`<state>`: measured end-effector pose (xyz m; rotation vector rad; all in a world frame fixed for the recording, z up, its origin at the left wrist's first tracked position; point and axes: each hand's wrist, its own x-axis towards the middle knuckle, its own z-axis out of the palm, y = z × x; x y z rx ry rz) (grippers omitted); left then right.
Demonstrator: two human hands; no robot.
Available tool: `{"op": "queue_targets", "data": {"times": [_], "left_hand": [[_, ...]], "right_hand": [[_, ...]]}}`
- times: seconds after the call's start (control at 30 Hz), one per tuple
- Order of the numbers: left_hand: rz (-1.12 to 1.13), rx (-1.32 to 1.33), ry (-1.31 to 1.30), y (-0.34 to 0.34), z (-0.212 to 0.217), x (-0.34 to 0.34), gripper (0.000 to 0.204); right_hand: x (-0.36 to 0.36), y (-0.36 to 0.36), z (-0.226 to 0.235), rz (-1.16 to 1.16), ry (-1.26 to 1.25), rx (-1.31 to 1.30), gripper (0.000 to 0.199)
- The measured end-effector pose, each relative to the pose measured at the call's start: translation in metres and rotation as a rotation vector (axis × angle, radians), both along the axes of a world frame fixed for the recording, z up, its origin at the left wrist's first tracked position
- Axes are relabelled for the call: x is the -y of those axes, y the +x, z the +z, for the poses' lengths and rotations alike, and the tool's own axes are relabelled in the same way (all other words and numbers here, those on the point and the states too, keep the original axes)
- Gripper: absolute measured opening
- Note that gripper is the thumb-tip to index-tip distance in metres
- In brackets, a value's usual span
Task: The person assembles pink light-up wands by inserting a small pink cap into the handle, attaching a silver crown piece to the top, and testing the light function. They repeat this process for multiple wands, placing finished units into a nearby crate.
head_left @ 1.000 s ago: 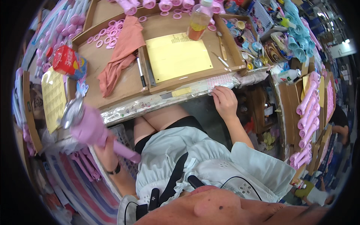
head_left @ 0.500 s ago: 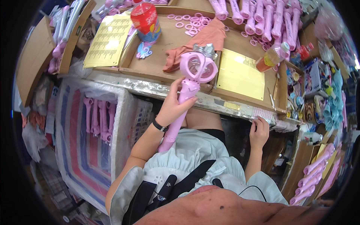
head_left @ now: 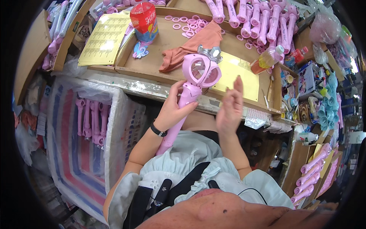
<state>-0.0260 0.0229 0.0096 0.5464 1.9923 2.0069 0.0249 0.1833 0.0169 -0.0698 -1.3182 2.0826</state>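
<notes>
While gripped just below its head in L hand (head_left: 173, 110) and slanting up from blouse to table (head_left: 133, 87) edge: pink wand (head_left: 189, 94), qty 1. Fingers on one side, thumb on other, prob. for steadying bulky head; lower end apparently against blouse, prob. for extra support. R hand (head_left: 230, 114): half-open, one finger extended, others bent, nr wand head, no contact visible; no object seen in it, fingertips too blurred for certainty.

Cardboard tray (head_left: 162, 42) on table: low walls, prob. for containing loose pcs. Inside: pink rings (head_left: 194, 26), scattered; salmon cloth (head_left: 190, 45), crumpled, prob. there for easy reach; yellow sheet (head_left: 249, 82), flat, partly hidden by R hand; bottle (head_left: 265, 60) w/ amber liquid, nr sheet corner. Along far side: pink batons (head_left: 274, 23), close-packed, roughly parallel, prob. for saving space.

Materials etc.: wand smooth, glossy, plastic by look; round handle, globe-like head w/ clear windows in pink frame, faceted silver crown (head_left: 211, 54) on top. Rings thin, flat, similar pink. Cloth soft, matte, creased. To L of body: striped liner (head_left: 72, 160), red/blue/white, under clear wrinkled film; slim pink handles (head_left: 87, 118) alongside, in row.
</notes>
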Motion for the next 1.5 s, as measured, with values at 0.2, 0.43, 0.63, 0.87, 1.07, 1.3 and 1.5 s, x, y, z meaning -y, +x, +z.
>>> {"op": "queue_targets", "data": {"times": [0.2,0.43,0.63,0.87,1.07,1.3,1.5], "left_hand": [[0.000,0.034,0.099,0.002,0.008,-0.005,0.070],[0.019,-0.028,0.088,0.003,-0.002,-0.009,0.070],[0.043,-0.062,0.056,0.004,-0.002,-0.011,0.070],[0.114,-0.264,-0.159,0.009,-0.002,-0.012,0.071],[0.065,-0.157,-0.010,0.013,-0.002,-0.007,0.070],[-0.015,0.001,0.012,0.040,-0.013,0.025,0.070],[-0.074,-0.013,-0.473,0.074,-0.020,0.071,0.064]], "right_hand": [[0.035,-0.032,0.001,0.108,-0.074,-0.104,0.004],[0.030,-0.031,-0.005,0.098,-0.015,-0.076,0.002],[0.031,-0.033,-0.006,0.018,0.064,-0.023,0.002],[0.034,-0.034,-0.015,-0.116,0.255,-0.014,0.024],[0.030,-0.043,-0.011,-0.027,0.087,0.024,0.076],[0.024,-0.047,0.006,0.300,-0.209,0.053,0.092],[0.024,-0.057,0.003,0.250,-0.212,0.070,0.080]]}}
